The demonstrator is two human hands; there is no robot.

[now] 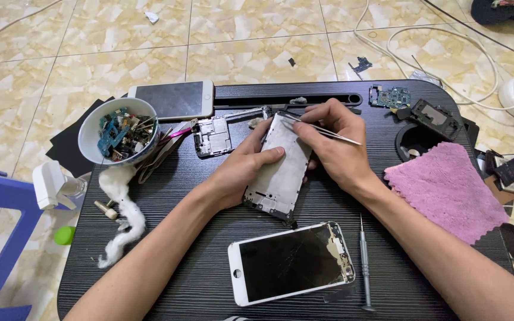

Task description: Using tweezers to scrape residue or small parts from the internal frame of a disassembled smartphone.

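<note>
Phone frame (281, 169) in left hand (242, 172), tweezers (322, 129) in right hand (334, 145)

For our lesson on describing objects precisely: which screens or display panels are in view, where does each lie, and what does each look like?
Cracked phone screen: near table edge, white frame, dark shattered glass.
Whole phone: far left of the table, beside the bowl, white rim, dark blank screen.
Display panel back: centre, grey metal rectangle, held by the left hand; the right hand works tweezers at its top.
</note>
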